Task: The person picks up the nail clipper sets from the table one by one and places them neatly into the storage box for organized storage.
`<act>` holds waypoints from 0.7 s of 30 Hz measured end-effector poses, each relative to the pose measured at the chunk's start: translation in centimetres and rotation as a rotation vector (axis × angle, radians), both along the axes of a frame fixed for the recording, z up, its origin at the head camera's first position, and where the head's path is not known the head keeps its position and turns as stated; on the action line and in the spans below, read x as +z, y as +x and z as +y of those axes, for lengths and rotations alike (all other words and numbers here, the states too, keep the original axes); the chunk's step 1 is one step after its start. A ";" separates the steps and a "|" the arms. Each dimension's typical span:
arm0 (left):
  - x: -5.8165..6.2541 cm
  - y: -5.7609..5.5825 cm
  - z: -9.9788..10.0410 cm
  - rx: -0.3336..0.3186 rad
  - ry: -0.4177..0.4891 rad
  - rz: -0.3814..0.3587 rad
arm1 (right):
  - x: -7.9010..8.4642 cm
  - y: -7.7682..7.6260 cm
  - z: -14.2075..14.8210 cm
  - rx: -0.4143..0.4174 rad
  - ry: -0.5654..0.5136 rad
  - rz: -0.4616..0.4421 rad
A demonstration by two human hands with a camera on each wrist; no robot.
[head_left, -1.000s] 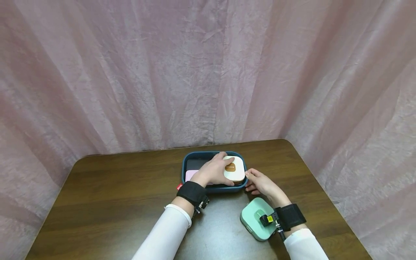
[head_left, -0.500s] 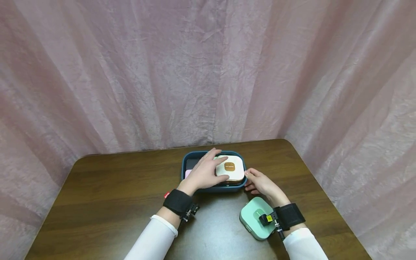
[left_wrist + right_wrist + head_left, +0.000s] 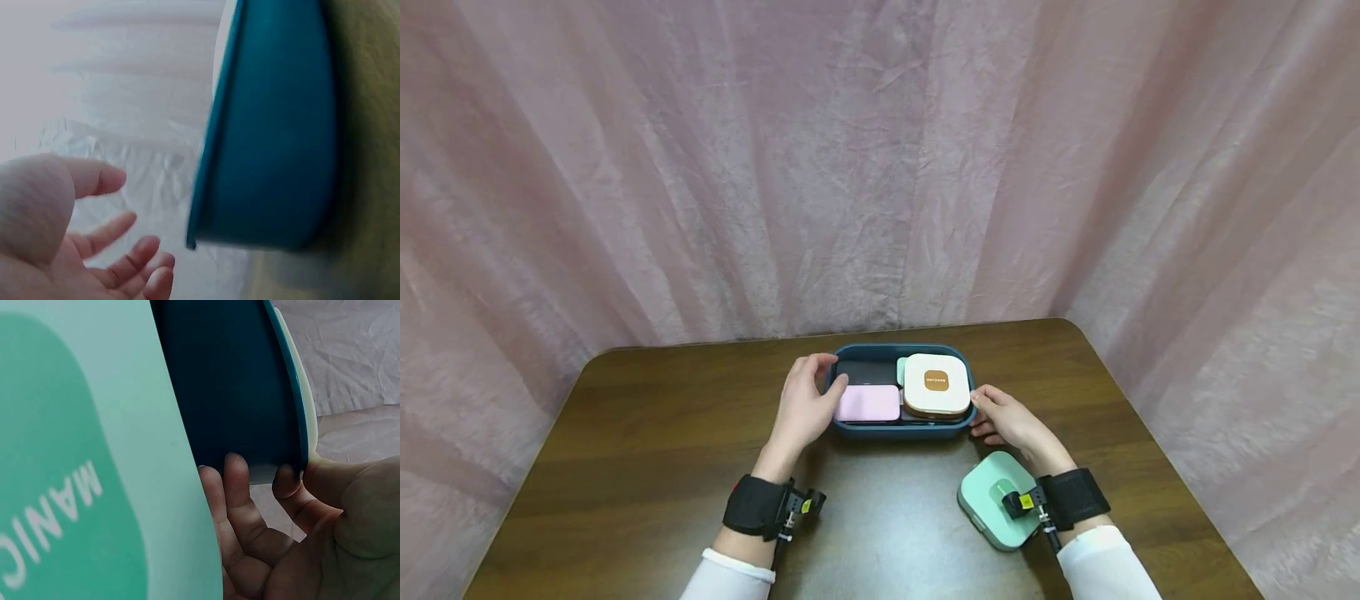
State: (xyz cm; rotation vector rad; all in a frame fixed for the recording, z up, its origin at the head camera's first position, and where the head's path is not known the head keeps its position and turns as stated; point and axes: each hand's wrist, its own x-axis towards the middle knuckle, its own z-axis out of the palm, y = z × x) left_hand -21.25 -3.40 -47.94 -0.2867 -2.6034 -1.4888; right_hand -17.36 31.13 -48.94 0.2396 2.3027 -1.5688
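A dark blue storage bin (image 3: 910, 432) stands near the back of the table. Inside it lie a pink flat case (image 3: 867, 404) at the front left and a white square case (image 3: 951, 379) with a brown label at the right. A strip of pale green (image 3: 901, 367) shows beside the white one. My left hand (image 3: 802, 407) is at the bin's left end, thumb and fingers apart with nothing between them; the left wrist view shows a gap to the bin's wall. My right hand (image 3: 1011, 419) pinches the bin's right rim between thumb and forefinger, other fingertips against the outer wall.
In front of the bin, under my right wrist, lies a mint green square case (image 3: 988, 500) marked with white letters. A pink curtain (image 3: 880, 167) hangs behind the wooden table (image 3: 647, 467), close to its back edge.
My left hand has let go of the white case and moved left, out of the bin to its left end. The white case now sits fully uncovered. The right hand keeps its hold.
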 end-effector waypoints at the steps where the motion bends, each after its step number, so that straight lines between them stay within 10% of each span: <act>1: -0.3 0.0 -0.2 0.033 0.007 -0.016 | 0.0 0.0 0.0 0.000 -0.001 -0.001; 9: -2.6 0.4 -1.0 0.174 0.015 -0.143 | 0.0 -0.1 0.0 0.010 0.022 0.008; 21: -4.7 0.6 -0.6 0.135 0.045 -0.179 | -0.1 -0.2 0.0 0.005 0.045 0.010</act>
